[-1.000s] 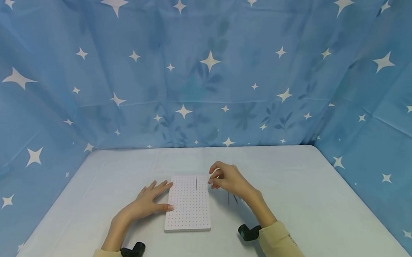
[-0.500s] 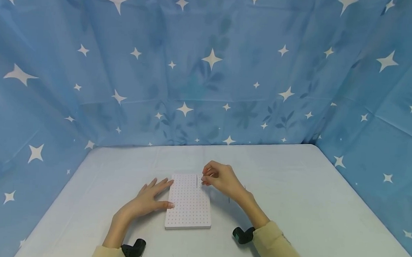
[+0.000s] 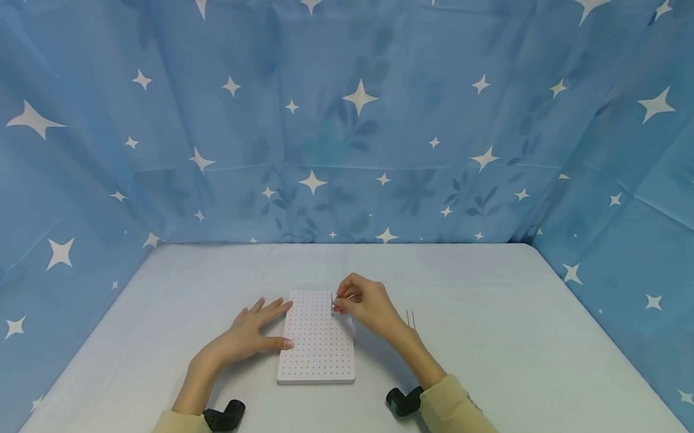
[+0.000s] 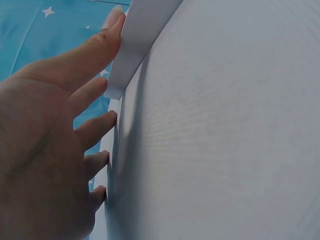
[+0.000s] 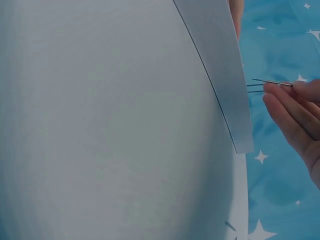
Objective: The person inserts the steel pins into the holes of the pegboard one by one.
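Note:
A white board with rows of small holes (image 3: pixel 316 352) lies on the table. Two thin metal pins (image 5: pixel 255 91) stand up from its face near the far right corner, as the right wrist view shows. Between thumb and fingertips my right hand (image 3: pixel 368 304) pinches another thin metal pin (image 5: pixel 272 82), its tip pointing toward the board, right beside the standing ones. My left hand (image 3: pixel 243 337) has its fingers spread, with the thumb and fingertips resting along the board's left edge.
Two more thin dark pins (image 3: pixel 410 319) lie on the white table (image 3: pixel 493 355), to the right of the board beyond my right wrist. A blue curtain with white stars (image 3: pixel 351 145) hangs behind and at both sides.
My right hand has moved left from the board's right edge to the standing pins, carrying the pinched pin. The pins lying on the table show behind the wrist. My left hand stays at the board.

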Demonstrator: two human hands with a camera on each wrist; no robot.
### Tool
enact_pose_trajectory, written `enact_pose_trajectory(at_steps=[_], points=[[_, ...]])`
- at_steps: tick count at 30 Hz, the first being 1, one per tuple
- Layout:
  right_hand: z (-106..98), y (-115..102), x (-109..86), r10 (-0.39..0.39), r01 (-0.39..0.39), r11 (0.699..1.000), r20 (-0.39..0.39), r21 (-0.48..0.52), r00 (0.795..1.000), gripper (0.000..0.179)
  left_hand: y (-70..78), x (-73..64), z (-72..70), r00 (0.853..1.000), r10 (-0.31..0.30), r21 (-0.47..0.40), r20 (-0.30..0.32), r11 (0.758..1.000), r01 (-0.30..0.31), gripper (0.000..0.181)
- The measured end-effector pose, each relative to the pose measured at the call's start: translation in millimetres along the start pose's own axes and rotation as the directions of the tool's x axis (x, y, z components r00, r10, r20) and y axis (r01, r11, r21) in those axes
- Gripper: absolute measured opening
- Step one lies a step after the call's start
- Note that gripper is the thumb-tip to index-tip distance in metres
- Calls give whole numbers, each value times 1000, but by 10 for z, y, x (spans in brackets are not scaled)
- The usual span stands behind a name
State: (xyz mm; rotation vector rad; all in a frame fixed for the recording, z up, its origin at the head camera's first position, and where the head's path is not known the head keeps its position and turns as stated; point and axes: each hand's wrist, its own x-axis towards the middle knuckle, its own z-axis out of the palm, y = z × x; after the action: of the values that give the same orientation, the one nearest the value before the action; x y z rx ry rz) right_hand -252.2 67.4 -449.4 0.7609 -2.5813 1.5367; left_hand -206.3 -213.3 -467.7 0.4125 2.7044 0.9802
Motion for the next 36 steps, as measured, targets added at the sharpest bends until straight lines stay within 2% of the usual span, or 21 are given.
enact_pose_trajectory(at_steps=[7,18,36], points=[[9,-15,0,14,-14,1000,24,-20,1000,12,-2,-7,-18,1000,0,1,-8,1000,0,88],[31,-17,-15,-45,50,995,63,-82,997,13,-5,-3,-9,1000,13,11,-10,1000,-13,87],[34,-56,-25,-25,46,981,112,-190,993,3,-25,-4,-4,1000,7,-5,-3,1000,-7,88]])
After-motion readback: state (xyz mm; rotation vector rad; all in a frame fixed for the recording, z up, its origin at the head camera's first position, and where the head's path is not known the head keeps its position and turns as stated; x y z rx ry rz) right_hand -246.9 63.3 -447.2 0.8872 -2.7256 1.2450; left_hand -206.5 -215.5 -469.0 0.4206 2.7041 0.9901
